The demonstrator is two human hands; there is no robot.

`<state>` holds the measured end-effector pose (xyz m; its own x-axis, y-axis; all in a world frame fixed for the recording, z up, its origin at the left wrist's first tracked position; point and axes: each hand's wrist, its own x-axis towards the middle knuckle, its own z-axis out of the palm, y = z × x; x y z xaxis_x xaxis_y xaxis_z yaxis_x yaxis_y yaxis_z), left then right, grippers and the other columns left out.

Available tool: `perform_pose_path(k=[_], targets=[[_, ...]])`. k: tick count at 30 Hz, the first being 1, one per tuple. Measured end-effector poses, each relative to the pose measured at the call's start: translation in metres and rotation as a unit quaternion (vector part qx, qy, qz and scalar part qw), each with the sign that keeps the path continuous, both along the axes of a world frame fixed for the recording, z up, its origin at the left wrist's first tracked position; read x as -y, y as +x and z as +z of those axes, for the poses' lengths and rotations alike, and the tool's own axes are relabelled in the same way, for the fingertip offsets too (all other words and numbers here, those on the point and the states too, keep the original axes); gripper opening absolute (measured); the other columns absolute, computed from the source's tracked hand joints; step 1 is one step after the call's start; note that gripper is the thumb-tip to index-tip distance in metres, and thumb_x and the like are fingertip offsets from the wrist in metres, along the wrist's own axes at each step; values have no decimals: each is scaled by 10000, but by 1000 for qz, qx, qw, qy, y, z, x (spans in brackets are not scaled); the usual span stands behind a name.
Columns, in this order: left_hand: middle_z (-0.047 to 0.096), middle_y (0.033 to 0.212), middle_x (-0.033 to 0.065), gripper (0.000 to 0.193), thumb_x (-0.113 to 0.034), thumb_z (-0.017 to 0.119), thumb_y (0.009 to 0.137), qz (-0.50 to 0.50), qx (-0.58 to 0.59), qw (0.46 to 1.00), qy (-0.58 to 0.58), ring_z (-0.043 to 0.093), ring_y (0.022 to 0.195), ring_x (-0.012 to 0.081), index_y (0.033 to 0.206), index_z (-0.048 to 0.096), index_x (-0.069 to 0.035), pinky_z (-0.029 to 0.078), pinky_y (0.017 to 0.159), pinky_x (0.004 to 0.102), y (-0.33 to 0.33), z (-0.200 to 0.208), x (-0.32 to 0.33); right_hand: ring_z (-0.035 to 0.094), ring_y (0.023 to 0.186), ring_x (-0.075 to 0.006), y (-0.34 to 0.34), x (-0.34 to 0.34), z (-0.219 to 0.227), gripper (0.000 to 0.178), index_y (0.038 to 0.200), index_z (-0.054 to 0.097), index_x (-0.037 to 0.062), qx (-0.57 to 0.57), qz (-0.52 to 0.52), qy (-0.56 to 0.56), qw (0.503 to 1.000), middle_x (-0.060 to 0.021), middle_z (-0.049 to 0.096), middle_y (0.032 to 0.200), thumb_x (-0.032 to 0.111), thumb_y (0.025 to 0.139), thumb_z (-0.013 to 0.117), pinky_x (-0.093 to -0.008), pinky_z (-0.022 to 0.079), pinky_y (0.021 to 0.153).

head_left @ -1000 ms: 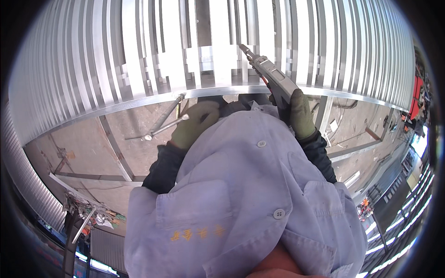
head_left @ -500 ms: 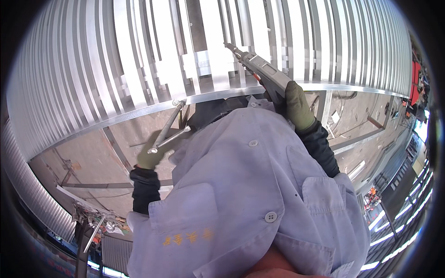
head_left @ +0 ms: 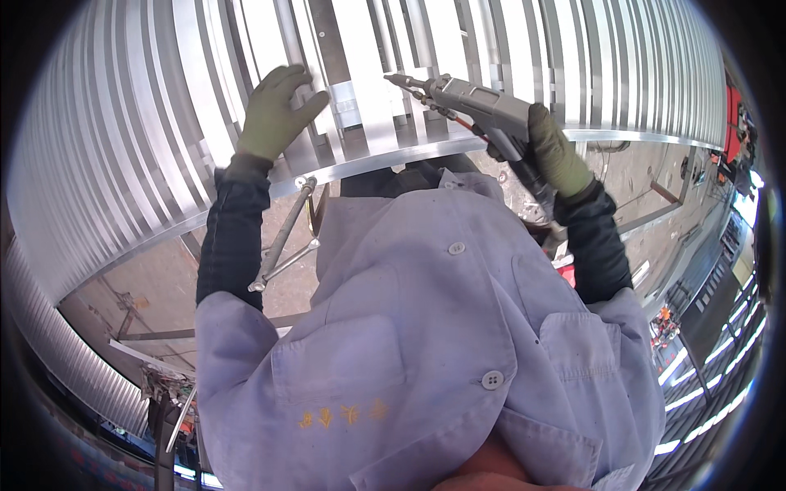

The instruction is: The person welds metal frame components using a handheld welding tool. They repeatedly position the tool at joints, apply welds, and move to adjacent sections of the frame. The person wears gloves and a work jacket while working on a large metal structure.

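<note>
My left hand [head_left: 278,119], in an olive-green glove, is above the bright metal slats [head_left: 372,106] with fingers and thumb apart. Nothing is in it. In an olive glove too, my right hand [head_left: 559,151] grips a grey handheld welding gun [head_left: 483,108] by its dark handle. The gun's narrow nozzle points left over the slats, with a thin tube and a red-orange part running along its underside. Whether the tip touches metal I cannot tell. The slats run away from me from a flat silver edge rail [head_left: 401,164].
A jointed silver metal rod [head_left: 282,233] sticks out from the rail toward me, below my left forearm. Bare metal framing [head_left: 652,214] crosses the stained floor at the right. Red equipment [head_left: 734,131] stands far right, and another ribbed panel [head_left: 61,360] lies at the lower left.
My left hand has risen from beside the jointed rod to above the slats. My right hand has shifted slightly right, and the welding gun now lies at a flatter angle.
</note>
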<state>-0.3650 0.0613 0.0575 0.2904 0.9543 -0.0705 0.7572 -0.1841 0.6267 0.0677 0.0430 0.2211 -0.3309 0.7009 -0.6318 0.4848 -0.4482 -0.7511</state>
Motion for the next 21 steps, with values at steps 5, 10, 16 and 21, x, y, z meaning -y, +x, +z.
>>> perform_pose_path(k=[5,10,16,21], targets=[[661,1608,159,775,-565,854,959,-100,-121,978,135,558,1542,393,1552,675,-101,437,1299,543,40,-41,-36,770,995,-277,56,-57,-6,793,1512,637,-25,19,244,207,947,-184,748,1144,657,1109,599,-365,642,893],[498,1772,113,927,-638,837,928,-166,-176,964,108,444,1636,391,1650,580,-116,328,1376,552,60,-48,-51,800,1083,-356,68,-87,-22,680,1680,491,57,82,416,326,845,-260,733,1314,337,1085,665,-410,690,903],[574,1654,224,905,-607,829,909,-166,-158,967,113,334,1683,436,1528,664,32,170,1428,566,71,-54,-51,822,994,-342,35,-101,-47,532,1598,584,71,90,371,125,916,-258,740,1260,311,1140,706,-401,704,889],[455,1766,243,1145,-651,865,866,-214,-279,936,-34,376,1664,442,1671,467,59,232,1411,524,93,-10,-65,834,1036,-315,11,-104,-59,513,1512,676,47,100,389,152,903,-203,803,1195,420,1161,654,-372,683,892]])
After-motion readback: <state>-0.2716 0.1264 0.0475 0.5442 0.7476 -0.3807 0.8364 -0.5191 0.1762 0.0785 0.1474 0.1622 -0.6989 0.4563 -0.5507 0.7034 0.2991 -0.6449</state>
